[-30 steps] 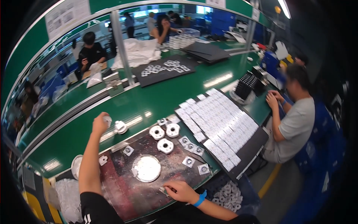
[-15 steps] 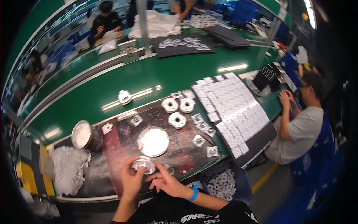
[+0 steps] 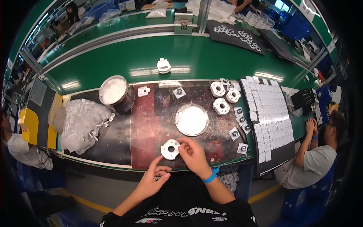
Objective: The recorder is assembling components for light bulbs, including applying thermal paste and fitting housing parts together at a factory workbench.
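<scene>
A round white plastic housing point(image 3: 165, 154) with a dark centre hole stands tilted over the near edge of the worktop. My right hand point(image 3: 194, 156) pinches its right rim between thumb and fingers. Below and to the left, my left hand point(image 3: 151, 179) has its fingers spread, the index fingertip at the housing's lower left edge; I cannot tell whether it touches. Just beyond lies a round shallow dish point(image 3: 193, 120) of white material. Three similar white housings point(image 3: 221, 106) sit to its right, with several small square plates point(image 3: 234, 133) bearing dark centres beside them.
At left are a tin of white paste point(image 3: 114, 90) and a clear bag of white parts point(image 3: 83, 125). A white assembly point(image 3: 163, 66) stands on the green conveyor point(image 3: 113, 60). Right is a black board of white plates point(image 3: 268, 117); a co-worker point(image 3: 314, 155) sits beyond. A bin point(image 3: 229, 181) sits below.
The housing has passed from my left hand to my right and now shows its holed face. My left hand has opened and dropped back. The view has swung left.
</scene>
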Demonstrator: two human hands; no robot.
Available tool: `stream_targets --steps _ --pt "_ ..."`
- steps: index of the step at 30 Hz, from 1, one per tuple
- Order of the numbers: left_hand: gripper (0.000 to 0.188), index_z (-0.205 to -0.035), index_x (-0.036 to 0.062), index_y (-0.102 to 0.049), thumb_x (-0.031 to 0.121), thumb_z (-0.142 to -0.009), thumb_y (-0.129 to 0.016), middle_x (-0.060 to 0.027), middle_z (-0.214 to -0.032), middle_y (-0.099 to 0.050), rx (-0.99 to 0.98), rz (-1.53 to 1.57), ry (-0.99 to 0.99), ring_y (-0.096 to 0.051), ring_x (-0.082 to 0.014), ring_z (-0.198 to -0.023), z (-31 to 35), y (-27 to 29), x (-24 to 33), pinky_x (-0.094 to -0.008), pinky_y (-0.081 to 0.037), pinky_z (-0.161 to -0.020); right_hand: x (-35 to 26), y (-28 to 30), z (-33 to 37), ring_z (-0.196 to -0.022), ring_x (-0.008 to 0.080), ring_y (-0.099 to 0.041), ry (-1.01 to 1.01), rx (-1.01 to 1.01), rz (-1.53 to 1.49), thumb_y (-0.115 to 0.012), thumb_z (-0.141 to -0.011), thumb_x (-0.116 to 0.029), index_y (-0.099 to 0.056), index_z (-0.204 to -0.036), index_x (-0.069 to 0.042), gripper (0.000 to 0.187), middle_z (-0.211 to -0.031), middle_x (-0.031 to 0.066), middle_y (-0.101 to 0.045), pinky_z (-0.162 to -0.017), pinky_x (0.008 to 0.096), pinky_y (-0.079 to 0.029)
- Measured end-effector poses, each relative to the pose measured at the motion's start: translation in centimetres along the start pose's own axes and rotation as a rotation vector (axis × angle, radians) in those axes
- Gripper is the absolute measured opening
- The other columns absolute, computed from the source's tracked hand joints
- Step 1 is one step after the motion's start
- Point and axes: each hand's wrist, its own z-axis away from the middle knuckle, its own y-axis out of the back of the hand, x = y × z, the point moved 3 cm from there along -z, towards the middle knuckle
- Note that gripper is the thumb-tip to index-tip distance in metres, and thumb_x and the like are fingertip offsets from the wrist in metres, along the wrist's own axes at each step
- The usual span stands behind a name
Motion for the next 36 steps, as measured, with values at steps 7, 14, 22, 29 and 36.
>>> stream_targets --steps 7,14,22,29,36 --pt "0.067 -0.138 0.0076 -0.06 0.016 -0.078 -0.088 -0.0156 -0.13 -0.063 0.254 -0.771 -0.533 -0.058 -0.0329 -0.123 -3.4 2.3 5.1 -0.0436 -0.047 -0.104 0.8 2.4 1.8 -0.081 0.002 -0.052 -0.024 0.103 -0.11 -0.064 -0.102 0.0 -0.065 -0.126 0.0 0.024 -0.096 -0.0031 -0.059 -0.072 0.0178 -0.044" --pt "0.085 -0.144 0.0086 -0.056 0.031 -0.071 -0.092 -0.0154 -0.142 -0.057 -0.03 -0.913 -0.577 -0.051 -0.0368 -0.132 -9.7 1.4 4.3 -0.0468 -0.039 -0.111 0.1 3.4 4.1 -0.071 0.0042 -0.058 0.02 0.089 0.066 -0.067 -0.1 -0.001 -0.072 -0.108 0.0 0.009 -0.089 0.002 -0.066 -0.06 0.0207 -0.045" --pt "0.087 -0.143 0.0067 -0.054 0.046 -0.074 -0.09 -0.017 -0.131 -0.057 0.281 -0.924 -0.634 -0.055 -0.0386 -0.119 -9.9 -2.0 5.6 -0.0494 -0.044 -0.102 -0.2 3.9 4.5 -0.065 0.0027 -0.053 0.141 0.165 0.251 -0.068 -0.097 0.0 -0.073 -0.103 0.001 0.008 -0.082 0.0012 -0.065 -0.056 0.0199 -0.042" --pt "0.051 -0.136 0.0026 -0.058 0.011 -0.088 -0.071 -0.0199 -0.128 -0.063 0.477 -1.339 -0.75 -0.058 -0.0401 -0.121 -18.7 6.8 11.0 -0.0489 -0.049 -0.102 0.2 4.1 4.5 -0.064 0.0024 -0.053 0.156 0.123 0.201 -0.069 -0.096 0.0 -0.073 -0.102 0.001 0.007 -0.08 0.0014 -0.065 -0.055 0.0203 -0.042" --pt "0.052 -0.134 0.0024 -0.062 0.018 -0.087 -0.078 -0.021 -0.123 -0.068 0.106 -1.327 -0.573 -0.062 -0.0394 -0.121 -25.4 6.0 13.4 -0.0467 -0.051 -0.104 0.4 4.3 4.8 -0.059 0.0108 -0.058 0.214 0.134 0.299 -0.072 -0.093 -0.001 -0.072 -0.104 -0.001 0.01 -0.081 0.0065 -0.067 -0.054 0.0262 -0.046"
